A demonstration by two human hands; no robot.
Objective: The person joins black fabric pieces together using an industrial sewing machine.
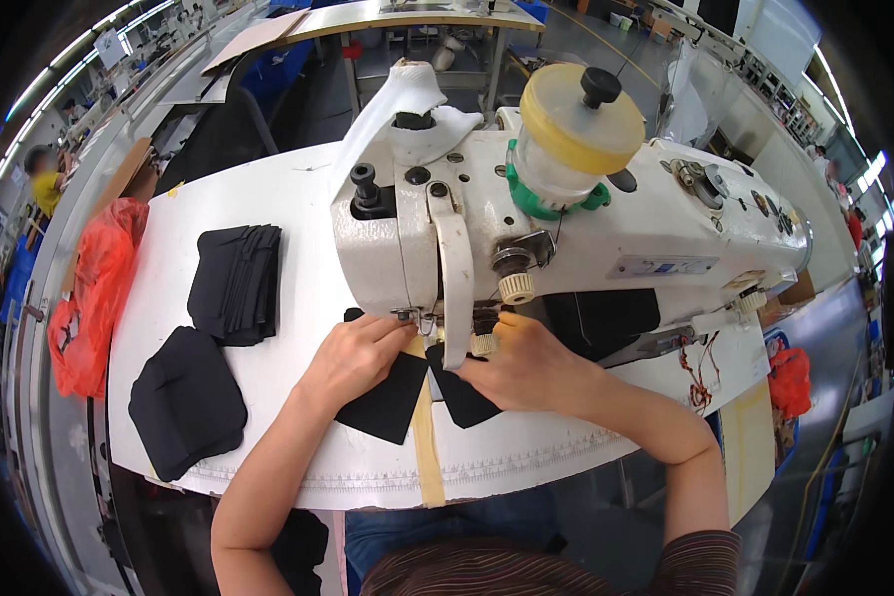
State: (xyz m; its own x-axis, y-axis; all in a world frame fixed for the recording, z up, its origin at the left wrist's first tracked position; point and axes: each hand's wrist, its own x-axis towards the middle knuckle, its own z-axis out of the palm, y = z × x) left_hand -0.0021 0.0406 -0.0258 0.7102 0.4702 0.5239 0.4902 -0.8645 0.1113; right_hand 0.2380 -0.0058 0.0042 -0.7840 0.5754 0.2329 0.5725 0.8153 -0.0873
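A white sewing machine (616, 248) with a yellow-lidded container (581, 129) spans the white table (298, 199). My left hand (358, 363) has curled fingers on a black fabric piece (382, 402) just left of the needle area. My right hand (526, 368) grips a second black piece (457, 397) right of the presser area, its fingertips partly hidden by the machine. A yellow tape strip (427, 467) runs between the pieces to the front edge. Stacked black pieces (236, 278) and further black pieces (184, 397) lie on the left of the table.
A red plastic bag (94, 298) hangs along the left side, and another red bundle (790, 382) sits low at the right. Dark fabric (601, 318) lies behind the machine arm. A worktable (318, 25) stands behind, and another person (45, 179) is at the far left.
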